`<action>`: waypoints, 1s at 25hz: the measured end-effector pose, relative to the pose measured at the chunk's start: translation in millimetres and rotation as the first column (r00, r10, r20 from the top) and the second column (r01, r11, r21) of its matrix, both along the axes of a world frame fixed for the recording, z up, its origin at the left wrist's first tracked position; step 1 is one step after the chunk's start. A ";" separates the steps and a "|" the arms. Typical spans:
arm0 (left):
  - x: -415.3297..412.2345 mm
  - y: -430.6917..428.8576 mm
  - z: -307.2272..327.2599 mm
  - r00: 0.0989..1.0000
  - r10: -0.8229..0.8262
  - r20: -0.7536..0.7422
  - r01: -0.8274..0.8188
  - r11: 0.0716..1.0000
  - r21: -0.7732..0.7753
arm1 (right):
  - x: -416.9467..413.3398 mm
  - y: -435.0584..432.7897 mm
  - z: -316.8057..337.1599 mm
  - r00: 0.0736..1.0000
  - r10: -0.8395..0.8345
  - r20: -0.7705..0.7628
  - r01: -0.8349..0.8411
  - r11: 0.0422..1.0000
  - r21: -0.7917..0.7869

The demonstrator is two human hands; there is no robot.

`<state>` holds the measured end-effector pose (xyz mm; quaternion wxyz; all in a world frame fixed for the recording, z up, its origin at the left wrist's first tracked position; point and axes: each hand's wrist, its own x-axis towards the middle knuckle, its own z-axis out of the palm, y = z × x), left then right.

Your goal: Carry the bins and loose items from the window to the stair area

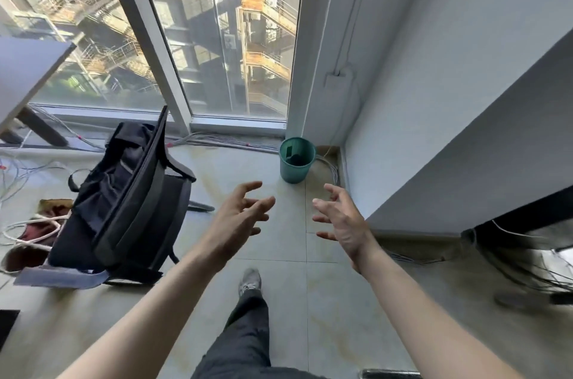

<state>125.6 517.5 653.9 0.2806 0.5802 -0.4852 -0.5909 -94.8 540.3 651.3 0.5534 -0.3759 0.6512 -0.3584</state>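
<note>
While the green bin (296, 160) stands on the floor in the corner by the window, left hand (240, 220) and right hand (339, 219) reach toward it, each grip open and empty, probably spread to clasp its sides.

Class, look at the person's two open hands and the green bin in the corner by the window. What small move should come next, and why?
Probably step forward and bring both hands down around the green bin. The left hand and right hand are open, empty and spread toward it, yet short of it. The bin stands upright on the floor with something dark inside.
</note>
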 end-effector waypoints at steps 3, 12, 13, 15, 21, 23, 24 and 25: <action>4.4 -79.8 -13.2 0.998 -0.010 0.067 0.013 0.999 -0.043 | 1.2 -71.8 -7.3 0.980 0.000 -0.201 -0.001 1.000 -0.004; -11.8 -243.9 -35.2 0.996 -0.057 0.075 0.052 0.996 0.068 | -14.7 -218.0 -34.3 0.930 0.004 -0.368 0.015 0.999 0.048; -18.6 -256.9 -38.3 0.997 -0.049 0.062 0.043 0.995 0.087 | -18.6 -231.1 -38.2 0.933 -0.001 -0.359 0.021 0.998 0.052; -34.1 -283.5 -45.8 0.998 -0.024 0.049 0.019 0.993 0.113 | -29.1 -259.8 -47.8 0.948 -0.015 -0.318 0.039 0.997 0.071; -81.2 -368.8 -80.4 0.993 0.029 0.116 -0.048 0.986 0.161 | -75.3 -355.6 -98.4 0.981 -0.037 -0.192 0.059 0.992 0.111; -104.4 -400.3 -100.3 0.985 0.058 0.164 -0.090 0.977 0.196 | -97.4 -392.0 -122.7 0.986 -0.047 -0.163 0.073 0.985 0.153; -117.0 -416.2 -113.1 0.981 0.065 0.185 -0.106 0.970 0.219 | -108.4 -408.8 -135.4 0.985 -0.061 -0.163 0.089 0.981 0.173; -126.8 -428.3 -123.5 0.978 0.071 0.196 -0.118 0.964 0.237 | -116.2 -421.1 -146.6 0.983 -0.069 -0.169 0.100 0.979 0.179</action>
